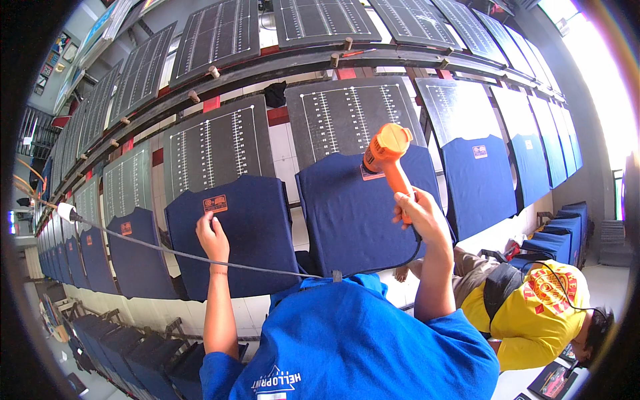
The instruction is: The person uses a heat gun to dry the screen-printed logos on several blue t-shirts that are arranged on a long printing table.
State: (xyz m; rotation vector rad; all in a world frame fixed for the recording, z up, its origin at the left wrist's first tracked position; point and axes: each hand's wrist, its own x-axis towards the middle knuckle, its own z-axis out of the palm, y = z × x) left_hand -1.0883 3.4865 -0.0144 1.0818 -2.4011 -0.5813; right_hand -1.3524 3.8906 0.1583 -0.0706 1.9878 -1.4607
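Note:
My right hand is wrapped round the handle of an orange hair dryer. The dryer's dark nozzle points down at a small orange print on a navy T-shirt, partly hiding that print. This shirt lies flat on a dark board with white ruler marks. To the left, my left hand has its fingertips at the lower edge of another orange print. That print is on the neighbouring navy T-shirt. The left fingers are loosely extended and hold nothing; I cannot tell whether they touch the cloth.
More boards with navy shirts run off to both sides. A dark rail with wooden pegs separates them from a far row of bare boards. A grey cable crosses before me. A person in a yellow shirt bends at lower right.

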